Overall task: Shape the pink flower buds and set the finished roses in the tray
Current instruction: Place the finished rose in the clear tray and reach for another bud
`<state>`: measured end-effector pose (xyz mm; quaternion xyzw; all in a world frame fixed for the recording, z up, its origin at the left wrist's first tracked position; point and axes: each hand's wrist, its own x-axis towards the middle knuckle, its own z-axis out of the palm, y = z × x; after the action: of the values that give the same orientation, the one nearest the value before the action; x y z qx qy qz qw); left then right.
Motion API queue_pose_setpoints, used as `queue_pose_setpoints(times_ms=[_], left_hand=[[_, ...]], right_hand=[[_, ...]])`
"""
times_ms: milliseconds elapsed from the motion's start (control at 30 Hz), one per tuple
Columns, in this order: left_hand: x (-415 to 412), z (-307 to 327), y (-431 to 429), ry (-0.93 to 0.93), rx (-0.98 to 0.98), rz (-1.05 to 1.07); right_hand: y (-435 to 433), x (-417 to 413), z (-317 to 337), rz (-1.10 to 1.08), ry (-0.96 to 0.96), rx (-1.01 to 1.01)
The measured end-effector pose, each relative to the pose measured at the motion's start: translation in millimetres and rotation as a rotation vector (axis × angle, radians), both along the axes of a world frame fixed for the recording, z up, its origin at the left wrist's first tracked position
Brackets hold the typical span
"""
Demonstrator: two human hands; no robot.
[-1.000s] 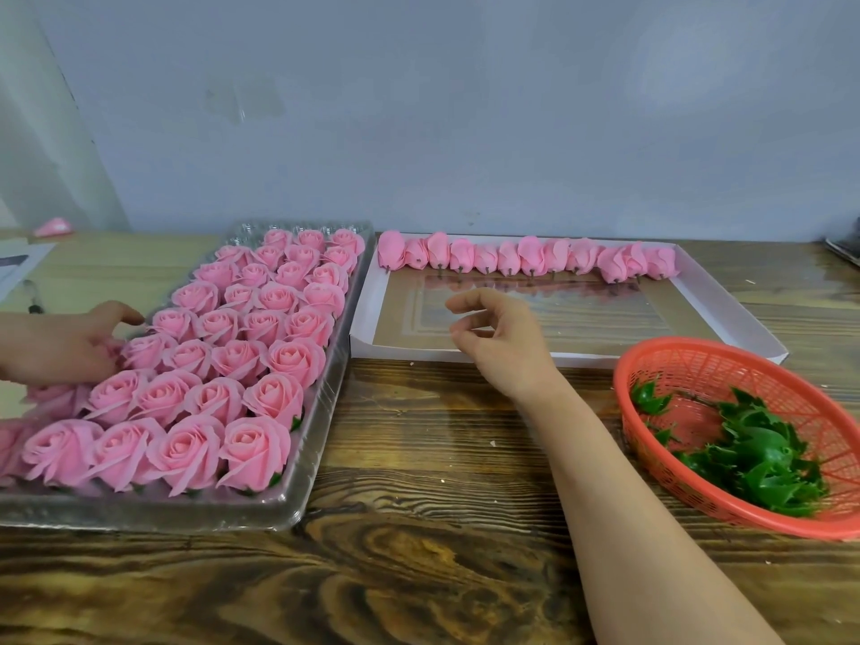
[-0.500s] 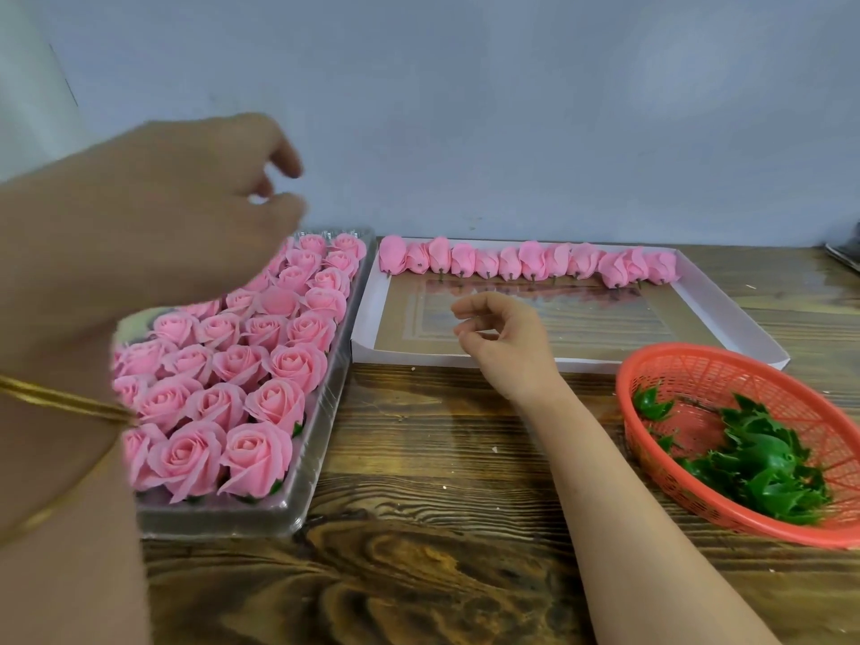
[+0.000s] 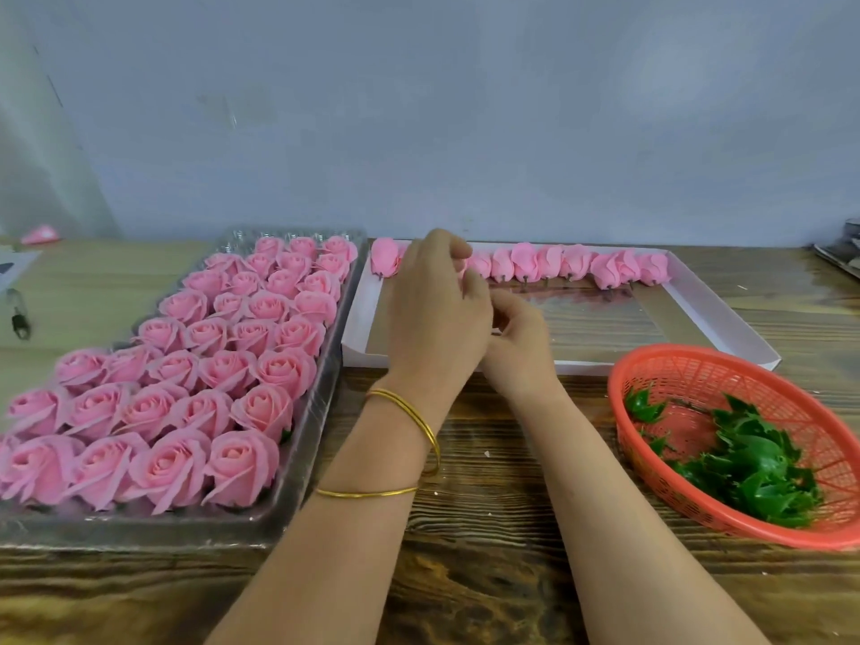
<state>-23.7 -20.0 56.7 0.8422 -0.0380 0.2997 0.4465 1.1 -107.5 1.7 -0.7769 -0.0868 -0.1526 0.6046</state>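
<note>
Several finished pink roses (image 3: 232,365) fill a clear plastic tray (image 3: 298,481) on the left. A row of pink buds (image 3: 572,263) lies along the far edge of a white box (image 3: 726,318). My left hand (image 3: 433,318), with gold bangles on the wrist, reaches over the box to the left part of that row. Its fingers and thumb curl round a bud there, which the hand mostly hides. My right hand (image 3: 521,346) hovers just right of it over the box's near edge, fingers loosely curled and holding nothing.
An orange basket (image 3: 619,412) with green leaf pieces (image 3: 754,467) sits at the right on the wooden table. A pen (image 3: 18,314) and a small pink object (image 3: 39,235) lie far left. A grey wall stands behind.
My left hand left the rose tray, swung up past the camera and came down on the bud row. My right hand stayed near the box's front edge.
</note>
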Motion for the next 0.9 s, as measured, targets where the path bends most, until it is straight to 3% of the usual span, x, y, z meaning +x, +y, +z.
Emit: queue_pose_setpoints(times_ms=[167,667,900], left_hand=[[12.6,-39.2,0.4,-0.035,-0.116,0.016],[16.8,-72.5,-0.8,-0.028,-0.052,-0.02],[15.6,-75.7,-1.5,-0.025,-0.024,-0.03]], right_hand=[[-0.3,2.2,1.8,-0.104,0.004,0.034],[-23.4,24.8,35.7,-0.445,-0.045,0.353],[-68.5,64.7,82.7,-0.56,-0.01,0.265]])
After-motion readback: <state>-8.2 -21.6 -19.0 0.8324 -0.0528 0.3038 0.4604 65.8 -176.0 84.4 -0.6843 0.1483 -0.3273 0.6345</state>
